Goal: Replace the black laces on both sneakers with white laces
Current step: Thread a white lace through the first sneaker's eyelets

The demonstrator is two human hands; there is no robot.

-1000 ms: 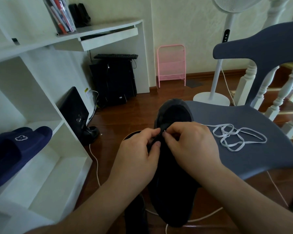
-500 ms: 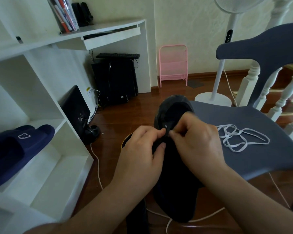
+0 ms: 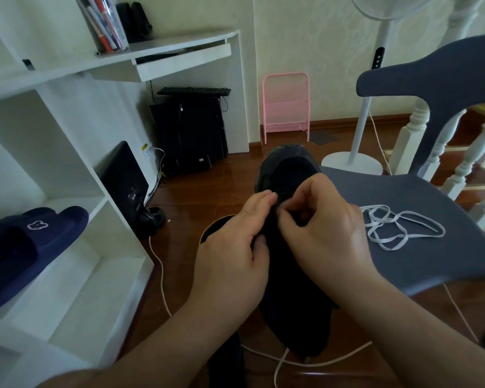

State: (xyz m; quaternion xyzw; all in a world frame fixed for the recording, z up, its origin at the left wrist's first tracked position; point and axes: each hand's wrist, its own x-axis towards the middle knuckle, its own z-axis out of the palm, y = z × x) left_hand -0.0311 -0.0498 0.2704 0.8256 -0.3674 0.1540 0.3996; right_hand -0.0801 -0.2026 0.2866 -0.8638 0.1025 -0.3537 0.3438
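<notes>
Sneaker (image 3: 294, 317) sits right under your hands, heel end nearest you, toe (image 3: 287, 161) pointing away, so its long axis runs straight out from your body, tilted a little left at the far end. It looks held up over the floor with its right side against the front edge of the grey chair (image 3: 420, 247); what carries it underneath is hidden.

Both hands meet over the lace area, about mid-length. Left hand (image 3: 233, 253) has fingers curled over the left edge of the upper, thumb pressed against the side. Right hand (image 3: 322, 228) pinches something small at the centre line, fingertips bunched; likely the black lace, but black on black, can't tell. The two are about equally near the work point, and their fingertips nearly touch.

Shoe is all black, matte, rounded toe. No eyelets or lace visible as separate detail.

White laces (image 3: 398, 228) lie loosely tangled on the chair seat, just right of your right hand, not touching it. Right hand is nearer for that pickup.
</notes>
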